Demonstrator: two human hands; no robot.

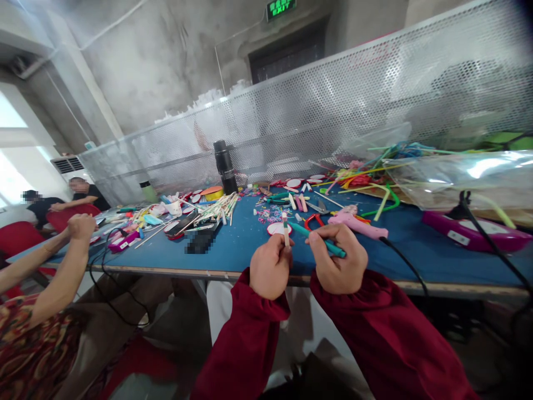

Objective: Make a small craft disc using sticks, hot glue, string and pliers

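My left hand (270, 269) is closed around a short pale stick (285, 229) that stands upright above my fist. My right hand (339, 261) is closed on a teal stick (310, 234) that slants up and to the left, its tip close to the pale stick. Both hands hover at the near edge of the blue table (233, 250). Dark red sleeves cover both arms. Just beyond my right hand lies a pink glue gun (357, 222) with a black cord.
Scattered sticks, straws and paper bits cover the table's middle and left. A black bottle (225, 165) stands at the back. A clear plastic bag (466, 180) and a purple device (474, 233) lie right. A person's raised arms (62, 255) are at left; others sit further off.
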